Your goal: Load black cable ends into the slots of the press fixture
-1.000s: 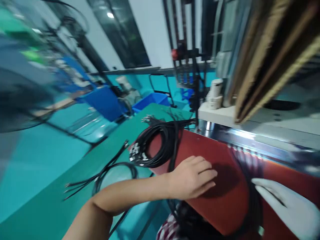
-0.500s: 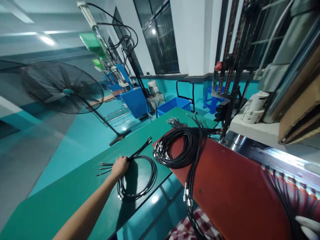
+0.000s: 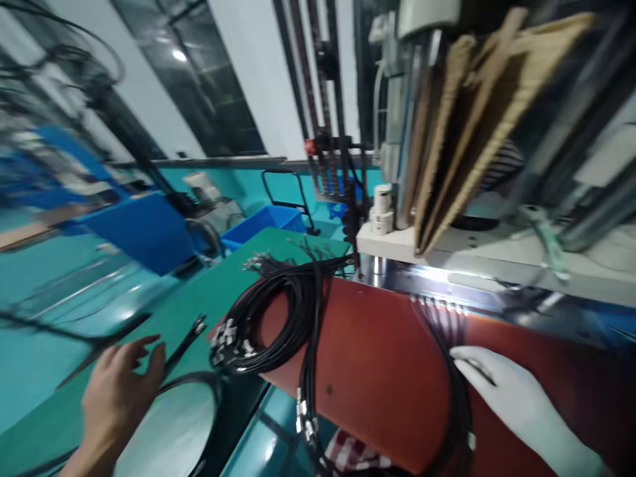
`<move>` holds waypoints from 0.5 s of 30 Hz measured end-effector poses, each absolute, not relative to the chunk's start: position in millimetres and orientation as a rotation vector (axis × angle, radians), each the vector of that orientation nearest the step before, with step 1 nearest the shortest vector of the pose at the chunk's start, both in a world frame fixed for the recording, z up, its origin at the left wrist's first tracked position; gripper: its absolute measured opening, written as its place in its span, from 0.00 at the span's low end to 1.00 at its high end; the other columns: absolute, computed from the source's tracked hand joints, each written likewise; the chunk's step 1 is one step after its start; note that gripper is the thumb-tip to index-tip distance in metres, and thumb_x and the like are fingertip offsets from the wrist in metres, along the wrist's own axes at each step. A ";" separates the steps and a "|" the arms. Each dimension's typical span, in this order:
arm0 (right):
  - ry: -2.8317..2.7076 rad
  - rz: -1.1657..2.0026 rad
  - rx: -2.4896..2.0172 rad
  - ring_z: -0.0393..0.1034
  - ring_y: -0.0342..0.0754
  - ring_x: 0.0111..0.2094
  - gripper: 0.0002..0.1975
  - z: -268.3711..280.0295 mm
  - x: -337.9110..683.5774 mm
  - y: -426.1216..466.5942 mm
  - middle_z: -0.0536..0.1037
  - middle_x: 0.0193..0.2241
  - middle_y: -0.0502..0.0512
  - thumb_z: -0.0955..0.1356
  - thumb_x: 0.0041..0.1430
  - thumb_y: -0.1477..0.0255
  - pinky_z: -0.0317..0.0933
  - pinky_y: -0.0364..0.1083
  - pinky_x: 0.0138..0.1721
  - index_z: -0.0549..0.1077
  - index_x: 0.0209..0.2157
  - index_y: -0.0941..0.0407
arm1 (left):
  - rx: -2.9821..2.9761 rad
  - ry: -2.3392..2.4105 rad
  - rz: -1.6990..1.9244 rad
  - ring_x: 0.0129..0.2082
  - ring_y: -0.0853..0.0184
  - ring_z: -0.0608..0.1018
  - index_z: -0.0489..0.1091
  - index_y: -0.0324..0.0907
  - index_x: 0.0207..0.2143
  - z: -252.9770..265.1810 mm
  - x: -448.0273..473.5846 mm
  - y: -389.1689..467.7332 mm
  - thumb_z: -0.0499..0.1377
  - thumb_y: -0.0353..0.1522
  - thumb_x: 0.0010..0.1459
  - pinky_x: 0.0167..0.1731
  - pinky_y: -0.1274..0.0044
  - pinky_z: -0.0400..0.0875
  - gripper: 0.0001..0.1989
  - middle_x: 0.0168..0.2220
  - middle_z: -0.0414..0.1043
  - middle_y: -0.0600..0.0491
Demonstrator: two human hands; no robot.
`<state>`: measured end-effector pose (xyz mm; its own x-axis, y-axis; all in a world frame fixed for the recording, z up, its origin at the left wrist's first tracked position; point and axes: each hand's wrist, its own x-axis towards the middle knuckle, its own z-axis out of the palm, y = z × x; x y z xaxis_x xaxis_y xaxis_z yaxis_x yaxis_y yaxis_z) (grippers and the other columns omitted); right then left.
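My bare left hand (image 3: pixel 122 391) is raised at lower left with its fingers apart, nothing in its grip. Just under and beside it, on the green tabletop (image 3: pixel 173 324), lies a small coil of black cables (image 3: pixel 216 391), partly blurred. My white-gloved right hand (image 3: pixel 501 391) reaches over the red board (image 3: pixel 382 358). Its fingers stretch out with a gap showing between them, tips close to black cables (image 3: pixel 454 384) whose ends line up at the metal edge of a machine (image 3: pixel 402 278). Whether the fingertips touch those cables is unclear.
A larger coil of black cables (image 3: pixel 293 331) with silver fittings sits across the board's left end. One bundle (image 3: pixel 311 371) hangs over the front edge. Behind the board, the machine's pale ledge (image 3: pixel 392 244) holds upright cardboard (image 3: pixel 477 132). A blue crate (image 3: pixel 263 222) stands beyond the table.
My left hand has let go of the small cable coil and lifted off it. The view has swung right, bringing my gloved right hand further into sight, close to the lined-up cables.
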<state>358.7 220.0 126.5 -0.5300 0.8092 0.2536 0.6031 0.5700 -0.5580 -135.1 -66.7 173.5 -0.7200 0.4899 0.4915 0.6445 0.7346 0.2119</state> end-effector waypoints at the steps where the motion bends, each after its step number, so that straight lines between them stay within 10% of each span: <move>1: -2.314 0.577 -1.183 0.78 0.55 0.37 0.11 127.7 357.0 217.4 0.82 0.37 0.49 0.63 0.60 0.66 0.75 0.54 0.39 0.78 0.37 0.40 | -1.006 -2.403 -0.665 0.32 0.58 0.71 0.62 0.73 0.49 184.2 -113.2 -48.2 0.48 0.44 0.59 0.36 0.62 0.73 0.16 0.29 0.65 0.59; 3: -2.326 0.624 -1.255 0.77 0.53 0.41 0.11 128.7 353.3 216.3 0.81 0.40 0.49 0.63 0.61 0.65 0.73 0.54 0.46 0.78 0.39 0.44 | -1.387 -2.208 -0.868 0.34 0.58 0.74 0.62 0.79 0.50 199.7 -66.4 -11.4 0.51 0.40 0.58 0.39 0.60 0.73 0.20 0.33 0.69 0.62; 8: -2.334 0.710 -1.262 0.74 0.51 0.43 0.10 129.5 351.0 217.0 0.81 0.41 0.51 0.64 0.63 0.67 0.67 0.53 0.50 0.77 0.40 0.51 | -2.377 -1.696 -0.754 0.44 0.61 0.78 0.66 0.57 0.55 195.1 30.7 84.3 0.52 0.29 0.61 0.44 0.68 0.75 0.21 0.45 0.76 0.51; 15: -2.307 0.720 -1.219 0.74 0.47 0.41 0.08 135.7 349.3 214.7 0.81 0.39 0.49 0.66 0.62 0.70 0.65 0.48 0.47 0.77 0.39 0.52 | -2.717 -1.596 -0.585 0.63 0.58 0.64 0.59 0.40 0.61 146.9 99.3 211.9 0.49 0.33 0.66 0.60 0.62 0.62 0.22 0.62 0.62 0.43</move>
<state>349.3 214.7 135.7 -0.5201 0.8441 0.1306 0.6200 0.4782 -0.6220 99.3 211.9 146.9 0.4381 0.8549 0.2777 0.8320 -0.5027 0.2349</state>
